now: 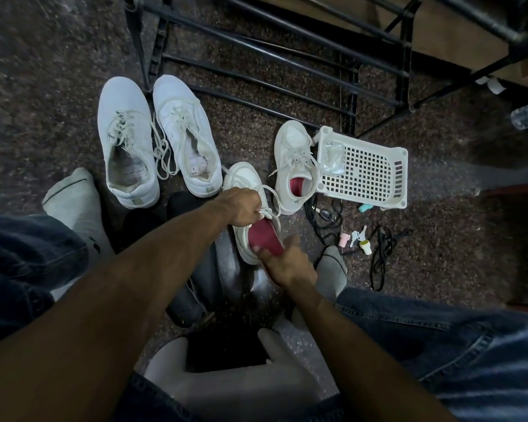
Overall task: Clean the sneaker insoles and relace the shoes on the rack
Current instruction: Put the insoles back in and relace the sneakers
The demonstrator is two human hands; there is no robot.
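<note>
Cutting across the top edge, the black shoe rack is shown only in part. The white sneaker on the floor is largely covered by the left hand, whose fingers are curled around its laces. The red insole is pinched at its heel by the right hand, its toe hidden inside.

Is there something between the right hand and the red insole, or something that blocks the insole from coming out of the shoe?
Nothing separates them: the right hand already grips the red insole at the heel. The left hand holds the laces, which lie over the insole's front part inside the white sneaker and might snag it.
</note>
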